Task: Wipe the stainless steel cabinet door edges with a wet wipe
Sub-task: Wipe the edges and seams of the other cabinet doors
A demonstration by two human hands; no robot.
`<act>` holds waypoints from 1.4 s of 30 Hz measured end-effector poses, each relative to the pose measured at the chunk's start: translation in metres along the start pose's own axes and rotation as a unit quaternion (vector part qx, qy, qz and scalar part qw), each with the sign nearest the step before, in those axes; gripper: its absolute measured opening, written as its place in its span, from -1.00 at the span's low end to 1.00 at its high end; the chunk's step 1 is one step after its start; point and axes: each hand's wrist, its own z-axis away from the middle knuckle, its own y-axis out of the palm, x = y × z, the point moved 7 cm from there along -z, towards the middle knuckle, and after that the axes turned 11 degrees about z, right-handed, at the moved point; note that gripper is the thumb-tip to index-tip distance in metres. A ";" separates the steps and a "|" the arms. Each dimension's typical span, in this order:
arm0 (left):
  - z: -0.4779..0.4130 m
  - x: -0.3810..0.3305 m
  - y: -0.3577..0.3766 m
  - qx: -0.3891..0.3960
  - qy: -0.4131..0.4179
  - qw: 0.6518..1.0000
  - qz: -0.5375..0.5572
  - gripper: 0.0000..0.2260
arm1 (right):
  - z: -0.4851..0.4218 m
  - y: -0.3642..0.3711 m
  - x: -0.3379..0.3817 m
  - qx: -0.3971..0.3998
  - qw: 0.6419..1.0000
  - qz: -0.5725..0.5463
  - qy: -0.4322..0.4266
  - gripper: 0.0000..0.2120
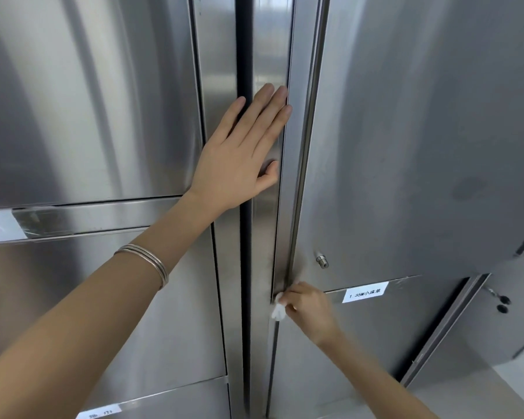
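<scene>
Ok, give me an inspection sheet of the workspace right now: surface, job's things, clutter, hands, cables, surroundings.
Surface: brushed stainless steel cabinet doors, dull smudges beside the small round lock.
Job's things: white wet wipe held against the stainless steel cabinet door edge, below the lock.
Clutter: nothing seen.
Hands: left hand flat, fingers straight, on the steel strip higher up; right hand pinches the wipe.
Cables: nothing seen.
Surroundings: white paper label right of the wipe; silver bangle on the left wrist.

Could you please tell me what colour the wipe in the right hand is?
White; the wet wipe shows in the head view.
</scene>
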 end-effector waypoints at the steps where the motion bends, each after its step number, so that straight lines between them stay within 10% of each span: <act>1: 0.000 0.000 0.001 0.004 -0.001 1.000 0.002 -0.40 | 0.004 -0.009 -0.002 0.003 1.000 -0.004 -0.002 -0.62; 22: 0.083 -0.140 -0.037 0.126 -0.237 0.919 0.288 -0.69 | 0.117 -0.179 -0.085 -0.183 0.969 -0.124 0.113 -0.84; 42: 0.201 -0.300 -0.110 0.307 -0.332 0.856 0.249 -0.52 | 0.242 -0.144 -0.080 -0.031 0.962 -0.241 0.124 -0.69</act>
